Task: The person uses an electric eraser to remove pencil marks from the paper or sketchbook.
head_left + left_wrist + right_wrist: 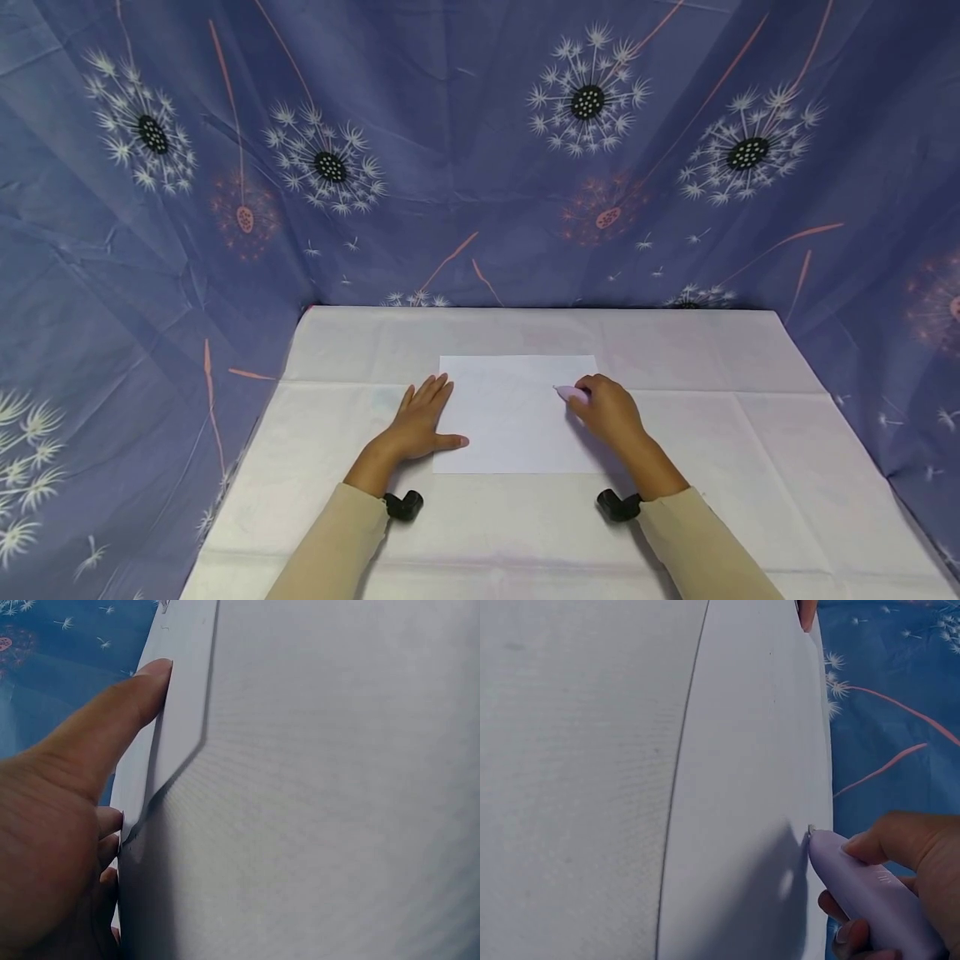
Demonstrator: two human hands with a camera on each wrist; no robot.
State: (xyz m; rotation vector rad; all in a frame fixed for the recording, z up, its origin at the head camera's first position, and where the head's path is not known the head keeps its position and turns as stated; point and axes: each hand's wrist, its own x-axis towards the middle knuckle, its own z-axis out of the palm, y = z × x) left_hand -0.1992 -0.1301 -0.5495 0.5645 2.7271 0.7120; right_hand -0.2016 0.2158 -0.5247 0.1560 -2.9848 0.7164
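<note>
POSITIONING CHECK: ONE SIDE BRACED, ONE SIDE LOADED

Your left grip (420,429) lies flat with its fingers spread and has hold of nothing; it rests over the near-side edge of the white sheet (510,425), its thumb lying on the paper. The sheet is on the covered surface (742,483), between your two grips. Your right grip (611,408) is curled closely around a lilac tool (870,900), thumb laid along the tool's upper side. The tool's small metallic tip (811,832) projects ahead of that grip, towards your left grip, and stands over the sheet (contact with the paper cannot be confirmed).

Step in hand, as judged: steadying the sheet and placing the tip. The next move would call for steady pressure under your left grip, with its fingers clear of the tip's path, and a firm, controlled angle in your right grip. Too light a brace could let the sheet slide.

Markings: faint pale characters show on the tool's body, just beside your right thumb, but are too small to read. No brand name is legible, and no print can be made out on the sheet.
</note>
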